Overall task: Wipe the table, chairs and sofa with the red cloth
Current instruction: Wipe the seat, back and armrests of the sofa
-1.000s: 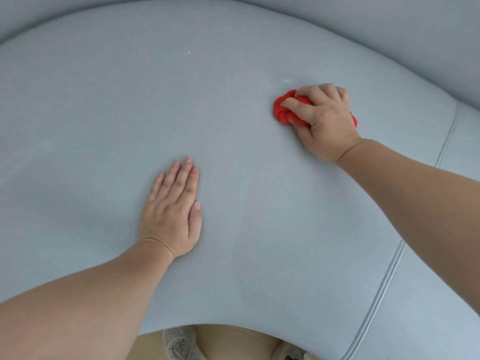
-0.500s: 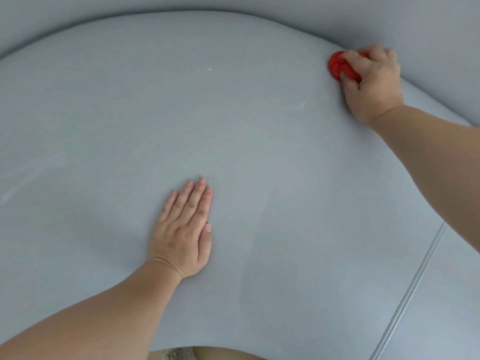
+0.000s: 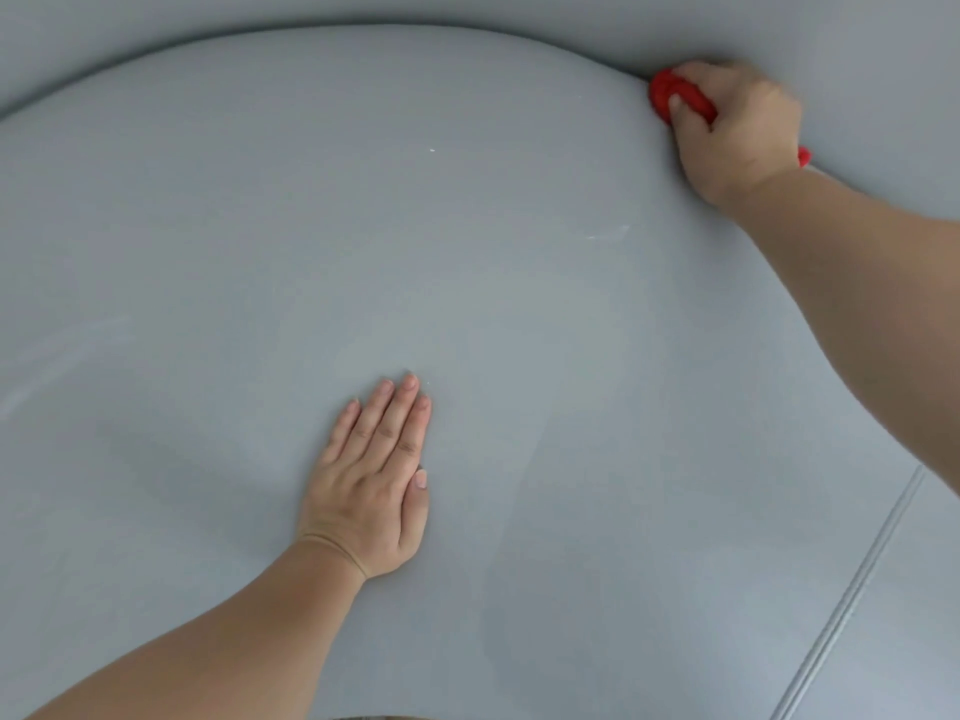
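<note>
A grey-blue sofa seat cushion [image 3: 363, 226] fills the head view. My right hand [image 3: 737, 127] grips the bunched red cloth [image 3: 667, 93] at the far right, pressed into the crease where the seat meets the backrest [image 3: 519, 7]. Most of the cloth is hidden under my fingers; a small red tip shows behind my wrist. My left hand [image 3: 374, 485] rests flat on the cushion near its front, fingers straight and together.
A piped seam [image 3: 852, 600] runs diagonally at the lower right, dividing this cushion from the neighbouring one. Faint pale streaks [image 3: 608, 233] and a small white speck [image 3: 432, 150] mark the cushion surface.
My right hand has carried the red cloth from mid-cushion up and to the right, into the crease at the backrest. My left hand has stayed flat on the seat.
</note>
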A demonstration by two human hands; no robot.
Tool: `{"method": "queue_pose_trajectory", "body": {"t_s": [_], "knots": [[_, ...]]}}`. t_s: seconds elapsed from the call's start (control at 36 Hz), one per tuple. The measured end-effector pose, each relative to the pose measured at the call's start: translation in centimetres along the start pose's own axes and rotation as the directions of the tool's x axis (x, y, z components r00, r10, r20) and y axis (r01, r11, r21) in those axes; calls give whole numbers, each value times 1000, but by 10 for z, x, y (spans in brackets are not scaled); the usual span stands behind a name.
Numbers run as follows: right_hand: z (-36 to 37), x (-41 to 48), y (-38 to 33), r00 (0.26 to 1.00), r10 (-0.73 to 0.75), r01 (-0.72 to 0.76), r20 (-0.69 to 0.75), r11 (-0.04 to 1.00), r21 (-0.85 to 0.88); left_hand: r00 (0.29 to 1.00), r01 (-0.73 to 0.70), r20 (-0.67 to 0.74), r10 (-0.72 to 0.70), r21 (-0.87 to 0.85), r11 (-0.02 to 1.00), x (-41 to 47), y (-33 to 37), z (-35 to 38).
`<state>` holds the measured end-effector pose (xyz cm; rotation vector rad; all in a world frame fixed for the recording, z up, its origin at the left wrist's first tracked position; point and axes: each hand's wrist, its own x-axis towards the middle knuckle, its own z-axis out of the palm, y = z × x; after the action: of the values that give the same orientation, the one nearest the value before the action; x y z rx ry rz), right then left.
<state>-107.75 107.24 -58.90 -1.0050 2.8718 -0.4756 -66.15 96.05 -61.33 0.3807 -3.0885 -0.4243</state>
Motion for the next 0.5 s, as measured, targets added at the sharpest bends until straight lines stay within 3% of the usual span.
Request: {"method": "queue_pose_trajectory", "body": {"t_s": [0.17,0.5], "knots": [[12,6,-53,985,-171,169,31,984,58,1000,1,7,-1,5,1000,0,-1,-1],[10,-2,-68,982,-185,183,49,982,40,1000,-4,-6,4,6,1000,-1,-2,-1]]}}
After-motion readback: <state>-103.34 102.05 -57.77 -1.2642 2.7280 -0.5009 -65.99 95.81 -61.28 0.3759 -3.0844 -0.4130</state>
